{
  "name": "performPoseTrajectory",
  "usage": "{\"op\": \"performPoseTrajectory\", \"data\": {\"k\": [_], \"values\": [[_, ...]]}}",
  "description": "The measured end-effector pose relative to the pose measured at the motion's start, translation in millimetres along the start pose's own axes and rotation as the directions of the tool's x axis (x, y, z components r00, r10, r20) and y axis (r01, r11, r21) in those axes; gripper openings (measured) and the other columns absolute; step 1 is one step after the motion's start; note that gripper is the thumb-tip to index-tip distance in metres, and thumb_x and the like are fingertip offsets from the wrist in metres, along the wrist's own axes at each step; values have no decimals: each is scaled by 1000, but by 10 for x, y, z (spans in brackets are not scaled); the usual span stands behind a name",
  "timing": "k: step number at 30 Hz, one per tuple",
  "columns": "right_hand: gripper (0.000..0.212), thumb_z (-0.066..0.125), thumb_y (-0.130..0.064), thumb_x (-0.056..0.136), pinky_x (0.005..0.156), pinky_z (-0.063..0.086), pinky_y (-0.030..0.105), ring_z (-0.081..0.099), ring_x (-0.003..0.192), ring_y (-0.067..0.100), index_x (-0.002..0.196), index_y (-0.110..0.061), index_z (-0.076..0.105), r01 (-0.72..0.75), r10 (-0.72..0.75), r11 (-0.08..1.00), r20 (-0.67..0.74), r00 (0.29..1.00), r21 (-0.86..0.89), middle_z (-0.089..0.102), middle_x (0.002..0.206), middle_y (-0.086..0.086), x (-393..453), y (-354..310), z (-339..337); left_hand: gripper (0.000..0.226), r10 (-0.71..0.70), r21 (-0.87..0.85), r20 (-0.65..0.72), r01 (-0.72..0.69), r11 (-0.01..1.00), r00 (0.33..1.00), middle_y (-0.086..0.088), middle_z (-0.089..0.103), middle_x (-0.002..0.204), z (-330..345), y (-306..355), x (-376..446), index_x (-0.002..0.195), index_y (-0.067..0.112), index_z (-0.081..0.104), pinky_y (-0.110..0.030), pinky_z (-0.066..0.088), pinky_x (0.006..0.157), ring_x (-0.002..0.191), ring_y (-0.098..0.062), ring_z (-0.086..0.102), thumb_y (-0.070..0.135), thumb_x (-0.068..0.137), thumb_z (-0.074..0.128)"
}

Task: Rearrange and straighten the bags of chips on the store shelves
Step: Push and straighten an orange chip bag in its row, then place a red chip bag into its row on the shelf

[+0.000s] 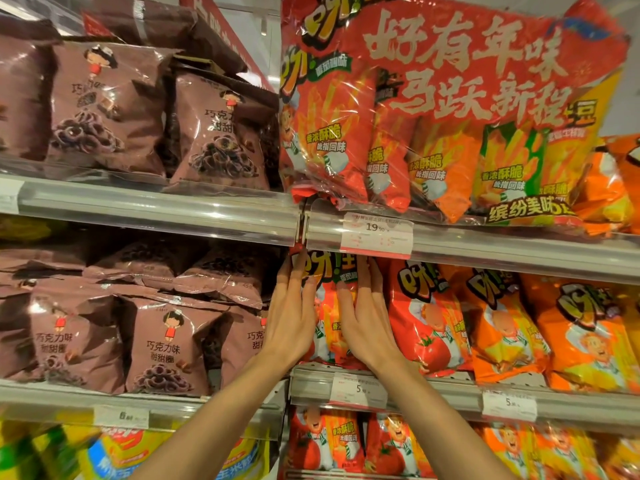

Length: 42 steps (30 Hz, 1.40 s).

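Note:
A red tomato-flavour chip bag point(327, 306) stands at the left end of the middle right shelf. My left hand point(291, 313) lies flat against its left side, fingers straight and pointing up. My right hand point(363, 313) presses its right side the same way, fingertips reaching the shelf rail above. A second red tomato bag point(426, 317) stands just right of it, then orange bags point(502, 327) in a row.
A large red multipack point(450, 109) sits on the upper right shelf above a price tag point(377, 233). Brown chocolate ring bags point(159, 341) fill the left shelves. The shelf rail point(433, 393) runs below my wrists, with more red bags point(322, 441) underneath.

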State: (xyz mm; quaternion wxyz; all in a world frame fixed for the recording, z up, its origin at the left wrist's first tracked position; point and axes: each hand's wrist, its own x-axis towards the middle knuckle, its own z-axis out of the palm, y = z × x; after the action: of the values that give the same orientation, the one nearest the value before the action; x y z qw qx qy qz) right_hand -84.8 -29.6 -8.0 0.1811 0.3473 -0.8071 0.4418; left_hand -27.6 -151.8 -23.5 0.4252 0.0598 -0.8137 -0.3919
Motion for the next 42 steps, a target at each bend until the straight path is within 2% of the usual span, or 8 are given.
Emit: {"op": "performPoseTrajectory", "data": {"k": [3,6,11,16,20,25,30,42], "values": [[46,27,-33,102,105,41,47,34,136,42,138,-15,51,21,-2,981,100,995,-194,49,139,21,30,42,-13,42,28,36,7,-28,999,1000,-4,16,165,65,-47,49,142,49,17,-37,31,113,149,-22,23,27,107,26],[39,32,-15,98,70,54,48,61,88,50,117,-5,65,32,23,935,150,988,-353,64,88,23,16,105,21,50,60,168,51,-68,983,997,-7,23,164,103,-180,91,144,17,48,-51,33,116,152,-27,16,30,103,22],[38,34,-9,102,102,43,56,35,132,56,132,-3,56,132,-67,883,157,985,-451,50,139,28,62,87,10,66,39,336,128,-80,938,991,-9,16,166,129,-341,164,151,22,41,-42,20,119,151,-36,16,39,97,6],[37,29,-17,104,92,43,50,55,110,42,130,-3,52,115,-35,892,186,982,-437,60,118,22,-9,-107,-196,51,26,192,111,-47,980,993,-1,2,166,29,-91,-3,149,27,39,-36,11,122,154,-25,2,39,106,14],[38,38,-39,104,98,42,44,49,114,30,124,-10,54,78,-97,958,-56,994,-274,57,119,13,-104,-75,-420,50,12,70,7,-13,997,1000,2,11,165,-39,105,-184,155,33,20,-34,13,123,152,-12,8,44,107,30],[45,62,-30,94,102,40,49,47,119,39,126,0,51,-58,-37,921,-234,972,-384,54,121,22,-160,313,-976,43,128,76,15,-128,989,992,6,43,133,71,384,-263,139,25,46,-30,39,103,123,-12,46,41,99,47],[50,66,-35,89,97,41,40,54,117,37,129,-7,55,-244,235,879,-72,969,-409,60,120,18,-139,760,-1447,48,4,147,310,-52,988,951,6,46,118,448,737,-221,140,37,41,-29,46,87,99,-12,56,45,95,57],[76,53,-54,94,111,38,42,43,137,27,153,-15,25,-233,316,915,227,921,-328,39,153,11,-141,1111,-1739,89,-265,77,482,261,962,835,1,39,155,989,866,-91,154,43,18,-41,35,115,141,-22,39,66,82,64]]}}
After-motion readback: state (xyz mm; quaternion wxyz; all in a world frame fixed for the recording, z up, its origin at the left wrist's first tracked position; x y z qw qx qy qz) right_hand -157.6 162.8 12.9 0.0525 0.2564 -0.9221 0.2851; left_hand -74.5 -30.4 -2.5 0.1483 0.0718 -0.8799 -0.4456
